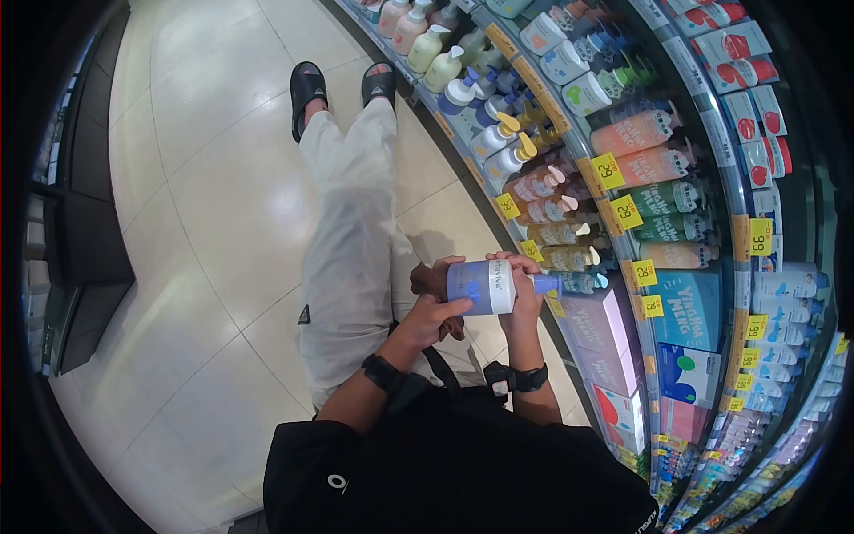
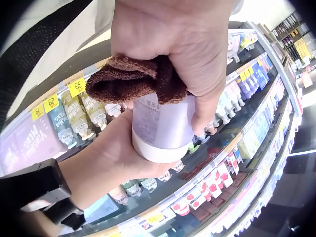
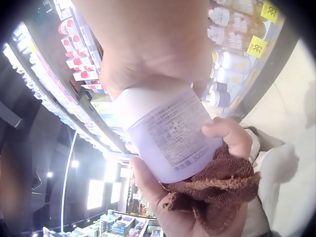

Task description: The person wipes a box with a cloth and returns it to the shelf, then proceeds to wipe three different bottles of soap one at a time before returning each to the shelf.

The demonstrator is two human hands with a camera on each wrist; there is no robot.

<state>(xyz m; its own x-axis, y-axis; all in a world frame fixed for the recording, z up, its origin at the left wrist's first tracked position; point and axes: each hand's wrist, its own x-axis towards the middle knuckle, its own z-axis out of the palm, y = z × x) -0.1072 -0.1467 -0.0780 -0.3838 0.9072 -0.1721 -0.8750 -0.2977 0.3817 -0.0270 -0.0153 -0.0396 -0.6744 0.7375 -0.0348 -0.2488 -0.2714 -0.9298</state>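
Note:
A lavender and white pump bottle [image 1: 471, 287] with a blue pump lies sideways in front of the body, held between both hands. My left hand [image 1: 425, 322] grips its lavender base end, thumb along the side. A brown terry cloth [image 3: 217, 190] is bunched in that same hand, against the bottle's base. Around the white shoulder by the pump curl the fingers of my right hand [image 1: 527, 303]. Small print and "300ml" show on the back label [image 3: 180, 131] in the right wrist view. The right palm hides part of the bottle's top there.
Store shelves [image 1: 587, 151] curve along the right, stocked with pump bottles [image 1: 511, 147], boxes [image 1: 685, 307] and yellow price tags [image 1: 608, 171]. A dark shelf unit [image 1: 84, 267] stands at the left. Pale floor tiles [image 1: 205, 205] lie between, with feet in black slides.

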